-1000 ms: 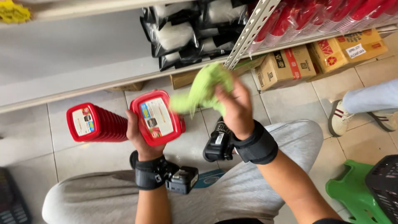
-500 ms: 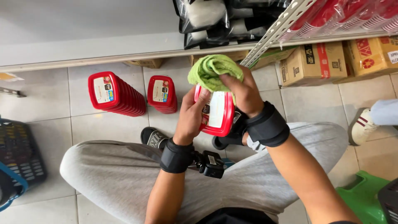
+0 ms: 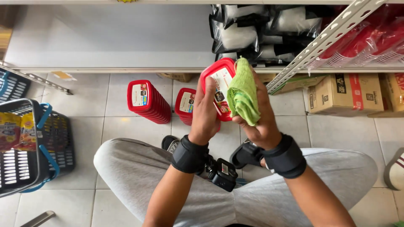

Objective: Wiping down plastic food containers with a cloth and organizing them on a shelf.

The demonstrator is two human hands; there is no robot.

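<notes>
Left hand [image 3: 206, 111] grips red tub [image 3: 219, 86], held up above knees, label toward camera. Right hand [image 3: 259, 113] clamps green cloth [image 3: 243, 93] against tub's right side. Two more red tubs [image 3: 145, 101] stand on floor tiles [image 3: 84, 101] below shelf [image 3: 109, 38].

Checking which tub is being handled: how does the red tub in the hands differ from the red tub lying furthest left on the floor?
The held red tub is off the floor, gripped by the left hand, while the left floor tub lies on the tiles, untouched. The held red tub has the green cloth pressed against it by the right hand; the left floor tub is bare. Both are red with a labelled lid.
</notes>
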